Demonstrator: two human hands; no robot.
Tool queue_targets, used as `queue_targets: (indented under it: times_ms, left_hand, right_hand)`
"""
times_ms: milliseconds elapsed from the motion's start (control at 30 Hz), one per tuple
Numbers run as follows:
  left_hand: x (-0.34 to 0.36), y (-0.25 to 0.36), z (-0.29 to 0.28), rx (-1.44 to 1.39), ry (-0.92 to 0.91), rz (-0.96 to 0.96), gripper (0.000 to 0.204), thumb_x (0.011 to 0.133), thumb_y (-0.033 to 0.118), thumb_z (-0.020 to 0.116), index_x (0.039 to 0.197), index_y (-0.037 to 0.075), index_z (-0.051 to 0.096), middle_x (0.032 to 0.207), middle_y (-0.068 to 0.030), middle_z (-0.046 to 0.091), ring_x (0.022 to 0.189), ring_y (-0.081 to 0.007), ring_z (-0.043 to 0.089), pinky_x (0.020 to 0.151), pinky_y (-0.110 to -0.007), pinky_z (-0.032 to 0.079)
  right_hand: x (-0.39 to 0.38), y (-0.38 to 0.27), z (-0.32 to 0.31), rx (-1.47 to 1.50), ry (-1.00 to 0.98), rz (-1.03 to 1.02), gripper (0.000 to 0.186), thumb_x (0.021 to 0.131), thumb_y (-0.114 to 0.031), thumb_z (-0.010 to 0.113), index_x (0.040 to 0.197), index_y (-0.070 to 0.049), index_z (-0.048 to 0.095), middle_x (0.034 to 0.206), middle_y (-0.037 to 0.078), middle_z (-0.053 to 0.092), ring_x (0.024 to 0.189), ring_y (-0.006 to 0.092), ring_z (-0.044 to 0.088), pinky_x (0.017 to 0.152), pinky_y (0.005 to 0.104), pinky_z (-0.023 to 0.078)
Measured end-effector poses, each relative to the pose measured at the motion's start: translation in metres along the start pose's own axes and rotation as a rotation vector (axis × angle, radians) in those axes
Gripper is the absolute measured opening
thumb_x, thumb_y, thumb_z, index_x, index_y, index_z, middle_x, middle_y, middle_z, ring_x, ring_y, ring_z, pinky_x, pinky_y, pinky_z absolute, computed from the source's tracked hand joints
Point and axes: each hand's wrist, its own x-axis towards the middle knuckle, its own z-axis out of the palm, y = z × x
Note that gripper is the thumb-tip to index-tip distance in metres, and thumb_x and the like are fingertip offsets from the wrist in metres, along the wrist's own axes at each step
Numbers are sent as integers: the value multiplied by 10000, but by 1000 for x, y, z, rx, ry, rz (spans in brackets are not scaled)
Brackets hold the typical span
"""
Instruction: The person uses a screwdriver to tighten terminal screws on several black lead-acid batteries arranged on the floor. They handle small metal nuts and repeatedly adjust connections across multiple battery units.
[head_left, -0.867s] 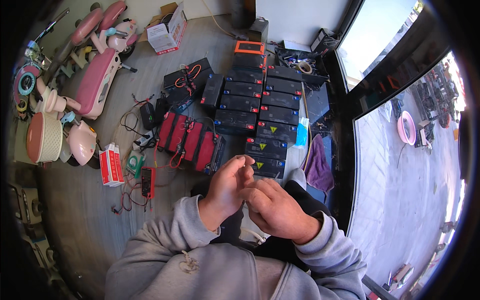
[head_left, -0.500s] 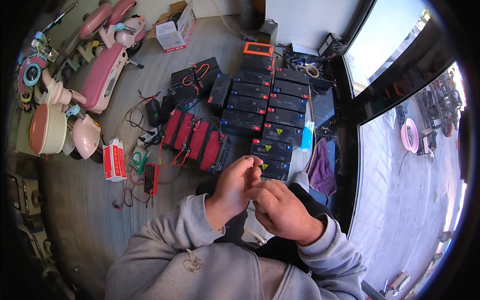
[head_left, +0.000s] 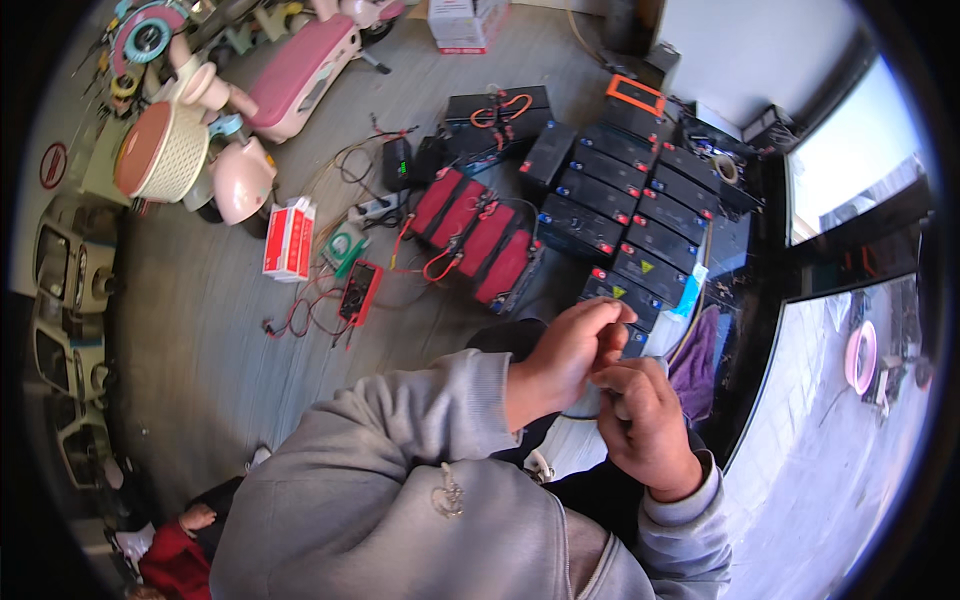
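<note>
My left hand [head_left: 565, 352] and my right hand [head_left: 645, 418] are close together in front of my body, right of the middle. Both have curled fingers. The right hand's thumb and forefinger press together by the left hand's fingertips. Whatever lies between the fingers, if anything, is too small or hidden to make out. Just beyond the hands, black batteries [head_left: 632, 262] with red and blue terminals stand in two rows on the floor. A red-topped battery pack [head_left: 470, 235] with black straps and wires lies left of them.
A red multimeter [head_left: 360, 292] with leads and a red-and-white box [head_left: 290, 240] are on the floor to the left. Pink scooters [head_left: 305, 75] stand far left. A purple cloth [head_left: 696, 365] lies by the glass door frame at right. A person in red [head_left: 178, 560] is at lower left.
The view has swung to the left, so the batteries and my hands appear farther right. A person in red now shows at lower left. My hands stay together, fingers still curled.
</note>
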Motion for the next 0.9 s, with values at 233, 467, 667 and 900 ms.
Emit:
queue_targets:
  times_ms: [233,467,667,900]
  left_hand:
    - [1,-2,2,-22,-21,32,209,989,234,461,965,66,582,717,-15,537,600,-99,506,548,-230,417]
    - [1,0,1,-15,8,108,222,988,238,453,970,68,594,709,-4,542,594,-85,486,535,-231,381]
    - [-12,37,-24,-186,-106,337,186,973,224,502,1002,69,601,733,-39,591,567,-128,536,524,-270,439]
    - [-202,122,-191,-290,288,955,104,964,159,547,974,55,555,837,-71,598,742,-159,555,671,-296,466]
  right_hand:
    - [2,-2,4,3,17,35,375,674,155,628,999,-24,576,933,140,580,804,304,581,699,355,476]
    - [6,1,8,-15,14,77,333,708,160,609,984,-18,557,915,143,580,809,296,596,706,346,482]
    - [-4,1,-2,264,306,300,181,877,80,507,1021,-29,523,891,36,533,755,83,491,671,207,409]
    - [-26,47,-87,874,892,139,314,1013,-163,494,1234,60,487,1142,172,595,1127,270,584,1024,396,477]
